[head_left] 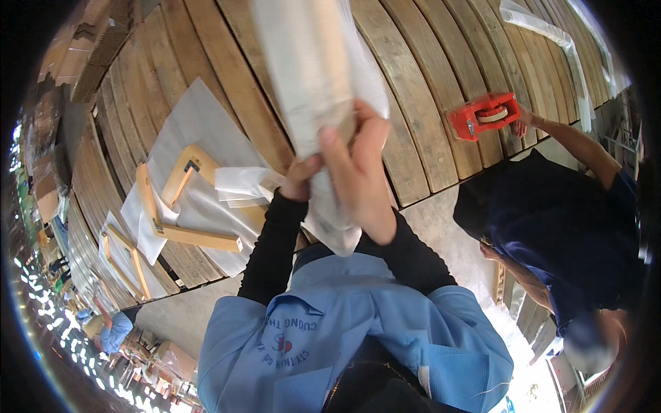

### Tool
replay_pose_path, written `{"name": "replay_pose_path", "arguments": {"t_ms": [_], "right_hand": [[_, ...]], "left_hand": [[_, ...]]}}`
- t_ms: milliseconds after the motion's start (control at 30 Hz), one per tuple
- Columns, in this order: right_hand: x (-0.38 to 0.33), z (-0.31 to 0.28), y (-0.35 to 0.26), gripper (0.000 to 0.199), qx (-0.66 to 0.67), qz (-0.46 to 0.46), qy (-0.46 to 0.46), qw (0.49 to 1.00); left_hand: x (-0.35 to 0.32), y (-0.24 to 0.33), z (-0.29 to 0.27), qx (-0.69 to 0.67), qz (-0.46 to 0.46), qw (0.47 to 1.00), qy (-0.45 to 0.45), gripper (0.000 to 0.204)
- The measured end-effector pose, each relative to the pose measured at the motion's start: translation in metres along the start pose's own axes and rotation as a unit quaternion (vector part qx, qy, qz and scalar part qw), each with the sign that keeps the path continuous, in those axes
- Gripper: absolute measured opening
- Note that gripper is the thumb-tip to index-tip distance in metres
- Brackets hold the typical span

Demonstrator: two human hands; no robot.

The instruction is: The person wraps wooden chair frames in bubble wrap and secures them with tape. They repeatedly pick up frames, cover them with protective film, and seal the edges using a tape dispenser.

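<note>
Wrapped bundle (303, 76) over slatted table (427, 138), seemingly concrete floor (427, 230)

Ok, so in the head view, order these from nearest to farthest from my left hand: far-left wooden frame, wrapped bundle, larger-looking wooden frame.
From your left hand:
1. Wrapped bundle: in contact, at its right.
2. Larger-looking wooden frame: to the left, on the sheeting.
3. Far-left wooden frame: beyond that one.
</note>
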State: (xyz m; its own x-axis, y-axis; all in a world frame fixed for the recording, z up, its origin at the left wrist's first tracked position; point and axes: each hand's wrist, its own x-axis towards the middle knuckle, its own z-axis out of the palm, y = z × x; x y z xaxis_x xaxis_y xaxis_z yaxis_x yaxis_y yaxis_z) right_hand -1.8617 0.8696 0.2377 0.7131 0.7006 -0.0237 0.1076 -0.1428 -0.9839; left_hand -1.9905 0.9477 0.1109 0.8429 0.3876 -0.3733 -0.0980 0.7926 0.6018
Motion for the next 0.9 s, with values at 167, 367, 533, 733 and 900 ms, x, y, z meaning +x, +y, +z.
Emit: {"name": "replay_pose_path", "arguments": {"t_ms": [167, 367, 533, 733, 900], "right_hand": [[0.009, -0.026, -0.028, 0.073, 0.088, -0.049, -0.173, 0.98], [0.011, 0.051, 0.01, 0.062, 0.317, 0.066, -0.33, 0.887], [0.016, 0.037, -0.031, 0.042, 0.247, -0.049, -0.192, 0.949], [-0.03, 0.041, -0.018, 0.042, -0.083, -0.135, 0.036, 0.987], [-0.034, 0.028, 0.072, 0.054, -0.058, -0.195, 0.13, 0.971]], "left_hand": [[-0.055, 0.062, -0.008, -0.227, 0.155, 0.941, -0.195, 0.106], [-0.072, 0.056, -0.047, -0.122, 0.263, 0.956, 0.046, 0.098], [-0.065, 0.047, -0.052, -0.101, 0.228, 0.968, 0.001, 0.087], [-0.017, 0.027, 0.007, 0.033, 0.209, 0.975, 0.066, 0.07], [0.015, 0.041, 0.013, 0.584, 0.259, 0.767, -0.066, 0.084]]}}
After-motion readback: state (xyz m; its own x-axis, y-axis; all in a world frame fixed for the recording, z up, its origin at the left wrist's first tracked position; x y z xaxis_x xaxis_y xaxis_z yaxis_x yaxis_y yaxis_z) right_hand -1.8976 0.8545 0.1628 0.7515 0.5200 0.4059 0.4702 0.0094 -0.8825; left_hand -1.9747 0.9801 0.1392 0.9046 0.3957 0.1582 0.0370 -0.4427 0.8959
